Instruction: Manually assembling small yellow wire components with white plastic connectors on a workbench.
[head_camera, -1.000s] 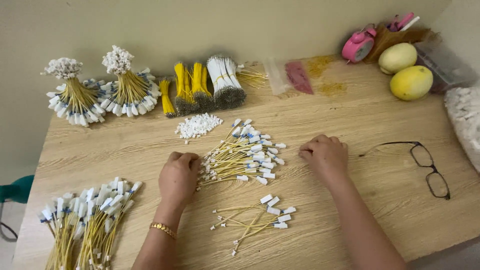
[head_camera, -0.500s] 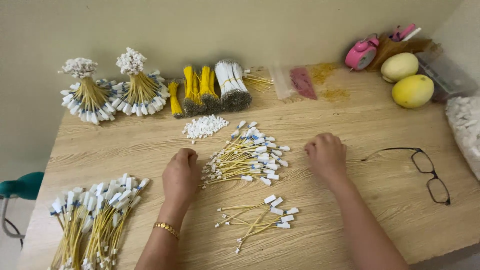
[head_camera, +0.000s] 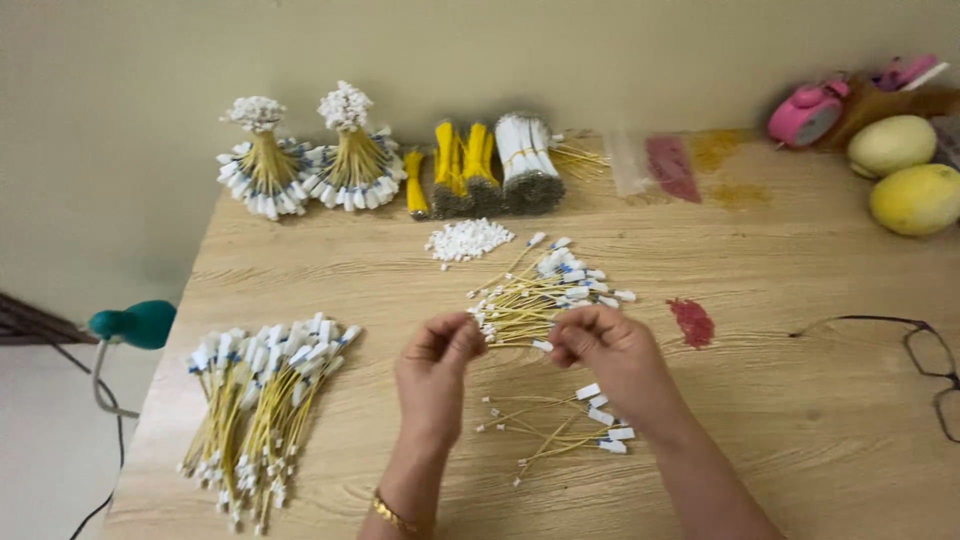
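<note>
A loose pile of thin yellow wires with white end connectors (head_camera: 545, 295) lies mid-table. My left hand (head_camera: 435, 365) is lifted off the table, its fingertips pinched together at the pile's near-left edge. My right hand (head_camera: 610, 352) is raised too, pinching a yellow wire whose white connector shows by its fingertips. Just below my hands lies a smaller set of finished wires (head_camera: 565, 425). Which single wire my left fingers hold is hard to see.
Sorted wires (head_camera: 265, 400) lie at the left front. Two tied fanned bundles (head_camera: 300, 170), yellow and white bundles (head_camera: 490, 165) and a heap of white connectors (head_camera: 467, 240) sit at the back. Eyeglasses (head_camera: 935, 370), a red patch (head_camera: 692, 322), two yellow fruits (head_camera: 915, 195) and a pink object (head_camera: 805, 112) are on the right.
Both hands have lifted off the table and come together at the pile's near edge with pinched fingers. The camera has shifted, so the table appears further right.
</note>
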